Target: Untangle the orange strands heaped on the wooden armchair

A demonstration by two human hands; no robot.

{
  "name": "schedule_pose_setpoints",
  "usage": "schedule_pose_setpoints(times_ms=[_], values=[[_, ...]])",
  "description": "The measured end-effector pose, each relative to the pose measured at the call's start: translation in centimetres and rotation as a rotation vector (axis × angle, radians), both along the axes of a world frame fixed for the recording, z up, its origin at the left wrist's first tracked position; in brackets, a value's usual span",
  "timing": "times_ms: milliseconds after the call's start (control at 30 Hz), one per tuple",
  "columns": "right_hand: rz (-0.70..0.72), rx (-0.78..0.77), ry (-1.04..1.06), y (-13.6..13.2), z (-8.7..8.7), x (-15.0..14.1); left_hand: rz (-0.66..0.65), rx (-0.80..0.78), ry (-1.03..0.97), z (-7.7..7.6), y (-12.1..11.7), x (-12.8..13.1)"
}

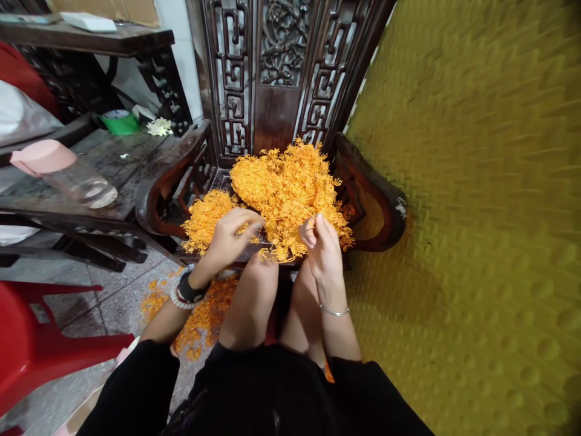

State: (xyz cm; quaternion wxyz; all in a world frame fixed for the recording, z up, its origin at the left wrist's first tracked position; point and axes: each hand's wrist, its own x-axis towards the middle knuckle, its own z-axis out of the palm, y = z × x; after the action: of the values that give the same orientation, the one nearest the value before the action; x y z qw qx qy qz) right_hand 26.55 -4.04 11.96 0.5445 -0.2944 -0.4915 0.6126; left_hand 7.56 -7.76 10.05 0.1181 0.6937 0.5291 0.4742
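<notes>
A large heap of orange, spidery plastic pieces (285,181) covers the seat of a carved dark wooden chair (278,115). To its left lies a smaller heap of the same pieces (209,212). My left hand (233,236) hovers at the right edge of the small heap, slightly blurred, with thumb and fingertips drawn together; anything between them is too small to make out. In front of the large heap, my right hand (323,242) pinches an orange strand between thumb and bent fingers. Both hands are above my knees, apart from each other.
Orange bits (200,321) litter the floor at lower left, near a red plastic stool (27,345). A dark wooden table (122,175) on the left bears a pink-lidded bottle (82,175) and green tape (120,121). A yellow textured surface (467,181) borders the right.
</notes>
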Motion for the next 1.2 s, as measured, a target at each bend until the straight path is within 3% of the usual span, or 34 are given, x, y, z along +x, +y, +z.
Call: schedule_pose_setpoints(times_ms=[100, 200, 333, 533, 733, 900, 1133, 1200], values=[[-0.002, -0.015, 0.054, -0.4, -0.1, -0.8, -0.221, -0.104, 0.039, 0.1, -2.0, 4.1], [-0.063, -0.056, 0.066, -0.4, -0.1, -1.0, -0.202, -0.214, -0.059, -1.3, -2.8, 6.3], [-0.160, -0.062, 0.015, 0.1, -0.6, -0.2, -0.275, -0.364, -0.316, -2.2, -3.1, 6.3], [0.232, -0.110, -0.221, -1.2, -2.2, 1.1, -0.190, -0.363, -0.645, -1.6, -2.9, 5.3], [0.308, -0.099, -0.319, -2.5, -1.4, 1.6, -0.195, -0.390, -0.761, -1.6, -2.7, 5.5], [0.153, -0.105, -0.271, -3.3, -0.9, 2.4, 0.060, -0.217, -0.622, -1.1, -3.0, 4.5], [-0.090, -0.045, -0.313, -5.6, -0.8, 2.5, 0.082, -0.215, -0.757, 0.5, -4.6, 5.2], [-0.134, -0.008, -0.339, -5.9, -0.2, 2.6, 0.117, -0.170, -0.790, 0.4, -4.3, 4.2]])
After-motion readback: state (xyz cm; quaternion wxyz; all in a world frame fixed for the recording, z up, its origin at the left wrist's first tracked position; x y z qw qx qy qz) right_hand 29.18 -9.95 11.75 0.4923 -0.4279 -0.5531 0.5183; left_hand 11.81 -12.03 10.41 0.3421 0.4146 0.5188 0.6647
